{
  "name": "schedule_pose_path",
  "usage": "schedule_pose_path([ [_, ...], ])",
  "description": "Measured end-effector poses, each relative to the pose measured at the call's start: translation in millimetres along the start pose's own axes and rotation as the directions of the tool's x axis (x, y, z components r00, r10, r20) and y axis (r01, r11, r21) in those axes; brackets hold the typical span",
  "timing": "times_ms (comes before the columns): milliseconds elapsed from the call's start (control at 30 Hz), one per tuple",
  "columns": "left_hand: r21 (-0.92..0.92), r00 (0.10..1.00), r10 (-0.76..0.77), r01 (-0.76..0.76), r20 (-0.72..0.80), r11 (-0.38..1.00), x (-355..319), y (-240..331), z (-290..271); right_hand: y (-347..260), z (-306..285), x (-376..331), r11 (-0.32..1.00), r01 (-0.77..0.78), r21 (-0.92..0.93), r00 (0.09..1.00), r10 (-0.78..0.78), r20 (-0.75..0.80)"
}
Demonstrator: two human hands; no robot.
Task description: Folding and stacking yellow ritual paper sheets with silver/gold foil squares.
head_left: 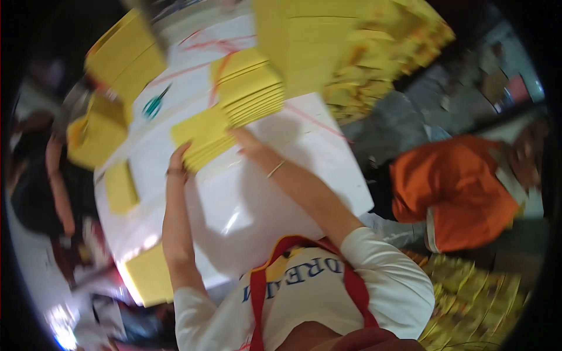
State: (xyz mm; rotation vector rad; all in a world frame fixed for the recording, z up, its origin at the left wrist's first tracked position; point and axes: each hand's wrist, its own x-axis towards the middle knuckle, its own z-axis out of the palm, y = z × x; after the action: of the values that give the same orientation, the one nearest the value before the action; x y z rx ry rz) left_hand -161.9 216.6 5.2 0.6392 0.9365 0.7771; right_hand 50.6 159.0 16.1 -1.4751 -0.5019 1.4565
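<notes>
Between my two hands lies a stack of flat yellow paper pieces point(205, 136), layered with stepped edges, over the white tabletop point(234, 199). My left hand point(180, 158) is closed on its left end. At the right end my right hand point(247, 144) grips the edge; its fingertips are partly hidden and blurred. Just beyond, a thicker bundle of the same yellow pieces point(249, 85) sits with a red strap point(220, 76) running over it. I cannot tell whether the paper pieces are envelopes or folded bags.
Green-handled scissors point(154, 105) lie left of the bundle. Yellow piles point(126, 55) line the table's left side, with a small yellow block point(121, 187) nearer. Large yellow stacks point(310, 47) stand at the far side. A person in orange point(456, 190) is at the right, another person point(41, 175) left.
</notes>
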Motion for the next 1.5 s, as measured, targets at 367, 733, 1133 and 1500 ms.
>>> schedule_pose_path([
  [367, 0.151, 0.965, 0.220, -0.241, 0.142, 0.959, -79.9, -68.5, 30.8, -10.0, -91.7, -64.6, 0.919, 0.393, -0.011, 0.731, -0.305, 0.610],
  [733, 0.700, 0.976, -0.018, -0.142, 0.216, 0.700, -73.3, -96.2, 41.4, 28.9, -130.7, -61.6, 0.481, 0.705, -0.522, 0.709, -0.505, 0.492],
  [1133, 0.006, 0.997, 0.062, -0.062, 0.055, 0.998, -83.4, -108.6, 116.7, 7.8, -139.4, -91.7, 0.958, 0.263, -0.113, 0.893, -0.197, 0.406],
  [1500, 0.128, 0.997, 0.067, -0.071, 0.032, 0.989, -73.9, -84.9, 118.2, 0.6, -131.9, -72.9, 0.993, 0.086, 0.082, 0.939, -0.109, 0.325],
])
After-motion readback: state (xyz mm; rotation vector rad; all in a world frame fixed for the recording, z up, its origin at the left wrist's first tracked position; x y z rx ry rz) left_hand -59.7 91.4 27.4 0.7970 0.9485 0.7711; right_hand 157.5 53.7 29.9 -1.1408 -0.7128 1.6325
